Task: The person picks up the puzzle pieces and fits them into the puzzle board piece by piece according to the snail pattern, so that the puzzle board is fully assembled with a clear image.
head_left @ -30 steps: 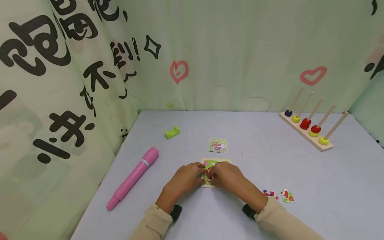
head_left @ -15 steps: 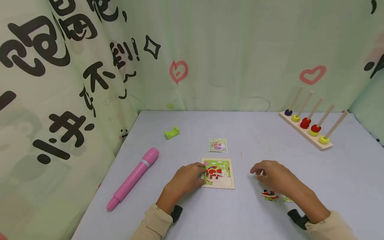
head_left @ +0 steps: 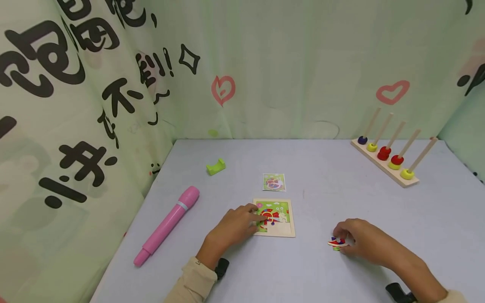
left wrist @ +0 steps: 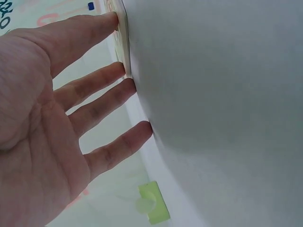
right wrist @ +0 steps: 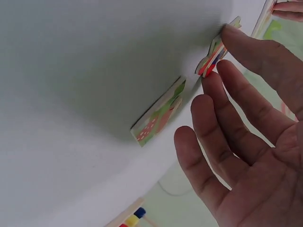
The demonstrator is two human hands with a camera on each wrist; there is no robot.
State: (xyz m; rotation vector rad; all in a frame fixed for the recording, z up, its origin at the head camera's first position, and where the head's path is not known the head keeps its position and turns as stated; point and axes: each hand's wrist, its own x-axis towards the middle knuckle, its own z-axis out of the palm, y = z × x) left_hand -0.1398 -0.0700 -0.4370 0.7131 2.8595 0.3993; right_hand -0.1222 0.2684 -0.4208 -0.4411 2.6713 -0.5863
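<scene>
A square wooden jigsaw board [head_left: 281, 229] lies mid-table, with a red snail picture partly filled and bare wood at its lower right. My left hand [head_left: 235, 226] rests at its left edge, the index finger stretched over the picture; the left wrist view shows its fingers [left wrist: 102, 106] mostly straight. Right of the board, my right hand [head_left: 363, 240] pinches a red, blue and white puzzle piece [head_left: 337, 242] between thumb and fingers, low over the table. Another puzzle piece [right wrist: 158, 113], green with red, lies on the table in the right wrist view; the hand hides it in the head view.
A small picture card [head_left: 274, 182] lies behind the board. At the left are a pink pen-shaped tube [head_left: 168, 225] and a green curved block [head_left: 216, 167]. A wooden peg stand with beads [head_left: 386, 164] stands at the back right, before the curtain [head_left: 284, 71].
My right hand has left the board, moved right and taken hold of a puzzle piece. My left hand stays at the board, its index finger now reaching further over the picture.
</scene>
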